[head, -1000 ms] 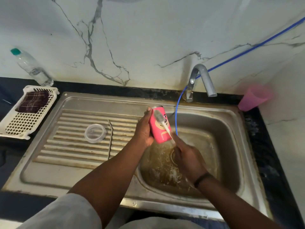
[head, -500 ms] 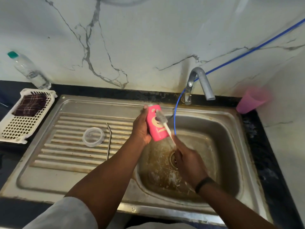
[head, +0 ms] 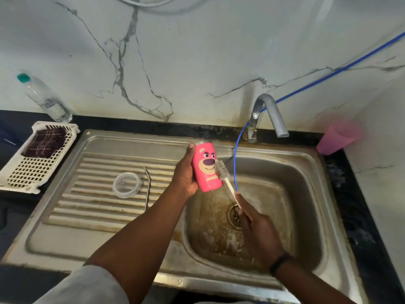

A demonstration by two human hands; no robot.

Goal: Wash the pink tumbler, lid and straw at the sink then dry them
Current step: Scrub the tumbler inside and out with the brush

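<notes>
While the left hand grips the pink tumbler from its left side, thumb up near the rim, the tumbler sits tilted over the back-left edge of the sink basin, bear face toward the camera. Right hand pinches the white handle of a bottle brush; bristle head lies against the tumbler's outer wall, right of the printed face. Handle runs down and right from bristles to fingers, above the drain.

Lid, clear and round, lies flat on the ribbed drainboard, well left of the tumbler. Metal straw lies just right of the lid, bent end pointing toward the back; can't tell if the two touch. Neither hand is on them.

Faucet stands behind the basin, spout aimed right of the tumbler; no visible stream. Thin blue hose drops from the faucet base into the basin, passing just right of the brush. Basin floor is brown-stained.

White perforated basket on the counter left of the sink holds a dark checked cloth. Clear bottle with a teal cap leans against the marble wall behind the basket. Pink cup, blurred, sits at the back-right corner. Dark band on the right wrist.
</notes>
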